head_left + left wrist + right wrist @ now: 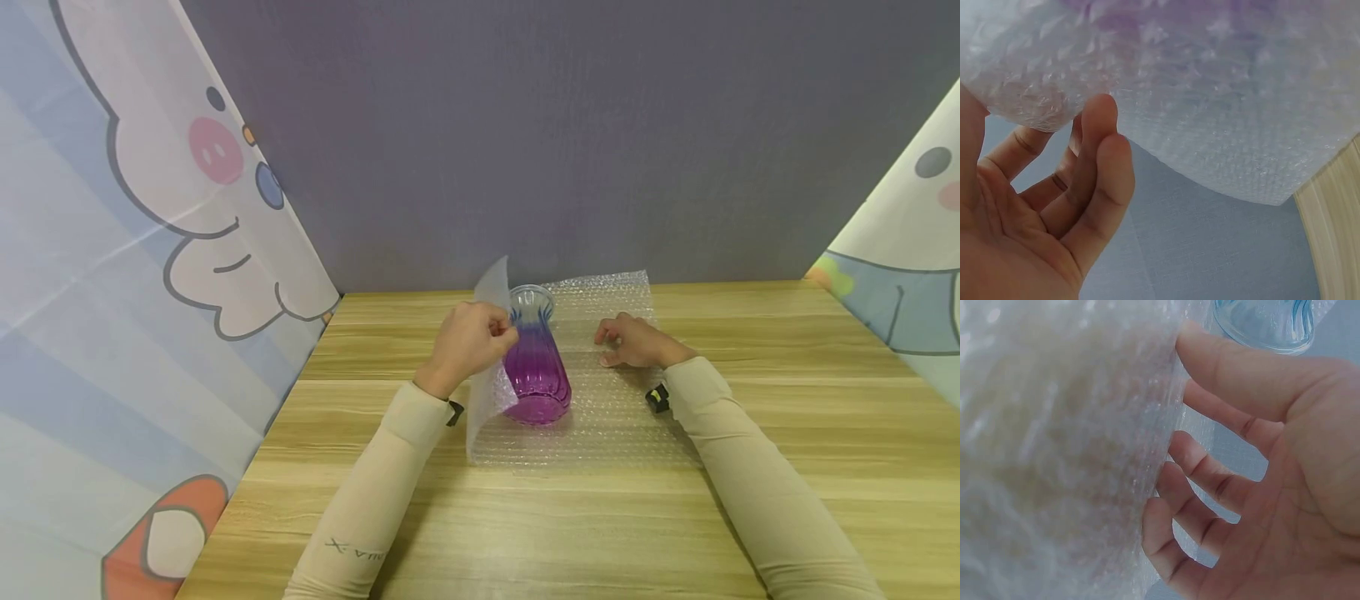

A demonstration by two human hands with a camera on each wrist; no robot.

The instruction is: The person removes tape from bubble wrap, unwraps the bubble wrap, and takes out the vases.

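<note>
A glass vase [536, 362], clear at the rim, blue at the neck and purple below, lies on its side on a sheet of bubble wrap [600, 433]. On the vase's left, my left hand [468, 342] pinches the raised edge of the sheet, which stands up and curves partly over the vase. Close up in the left wrist view, the bubble wrap [1210, 125] hangs above my bent fingers. My right hand [637, 342] rests on the flat part of the sheet, right of the vase, with fingers apart and loosely bent. Its fingertips touch the wrap [1072, 437].
A wood-grain table [600, 533] carries the sheet. Behind it rises a grey panel [570, 142], close to the sheet's far edge. Cartoon-printed curtains [112, 350] hang at both sides. A small black and yellow device [657, 398] sits at the right wrist.
</note>
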